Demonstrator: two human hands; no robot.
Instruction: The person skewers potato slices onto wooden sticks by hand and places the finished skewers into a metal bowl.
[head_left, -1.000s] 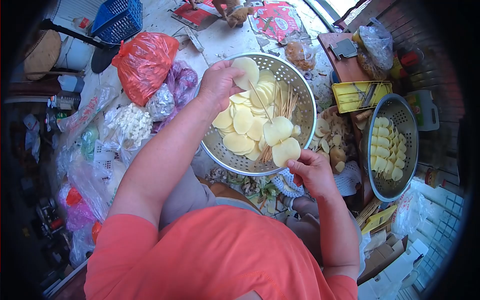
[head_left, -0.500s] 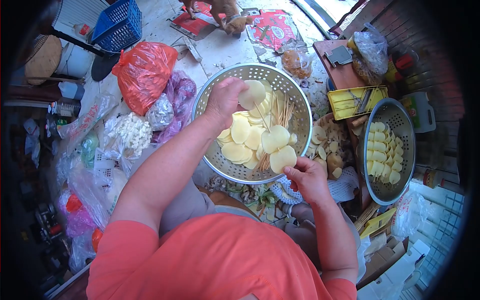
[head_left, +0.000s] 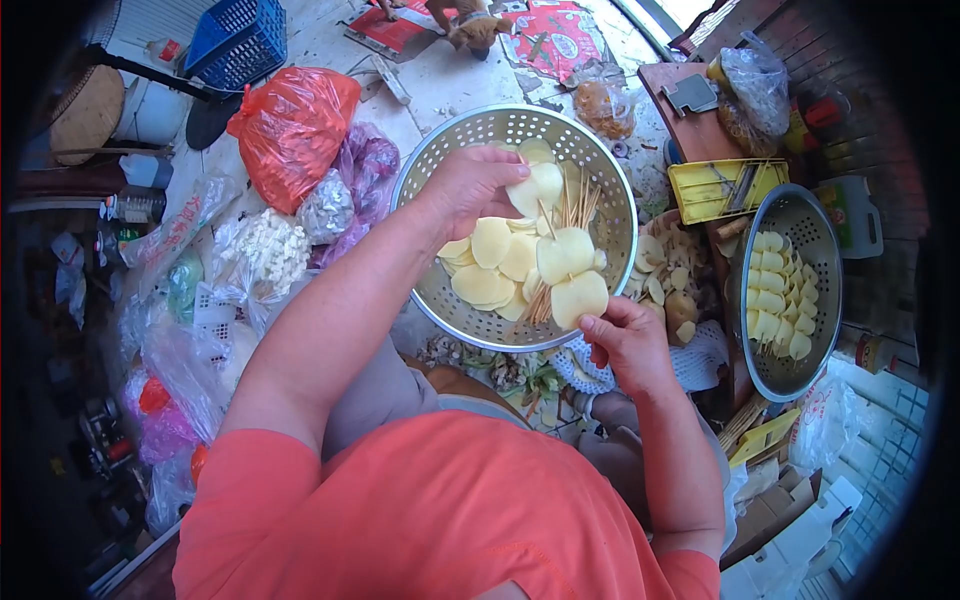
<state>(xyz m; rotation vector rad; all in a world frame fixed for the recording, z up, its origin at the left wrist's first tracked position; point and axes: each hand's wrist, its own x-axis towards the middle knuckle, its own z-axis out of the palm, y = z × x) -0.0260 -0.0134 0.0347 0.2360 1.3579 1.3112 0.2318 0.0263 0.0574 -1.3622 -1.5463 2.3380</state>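
Observation:
Between thumb and fingers, my left hand (head_left: pixel 476 188) pinches a thin pale yellow potato slice (head_left: pixel 538 190). My right hand (head_left: pixel 632 348) grips the lower end of a skewer that carries potato slices (head_left: pixel 566 256), its end hidden behind the lowest slice. The bare tip of the skewer (head_left: pixel 546 216) points up at the left hand's slice and overlaps its lower edge. Both hands work over a large steel colander (head_left: pixel 425 180). In it lie many loose potato slices (head_left: pixel 490 242) and a bundle of thin wooden sticks (head_left: pixel 578 208).
At right, a second colander (head_left: pixel 825 290) holds filled potato skewers (head_left: pixel 772 290). A yellow tray (head_left: pixel 705 200) sits beside it. Potato peelings (head_left: pixel 655 270) lie between the colanders. Bagged goods, including a red bag (head_left: pixel 295 130), crowd the left. A dog (head_left: pixel 475 28) stands on the floor ahead.
My left hand has brought its slice right and down, closer over the skewer tip. The right hand keeps its grip on the skewer. The whole view has shifted slightly, and the dog's head has lowered.

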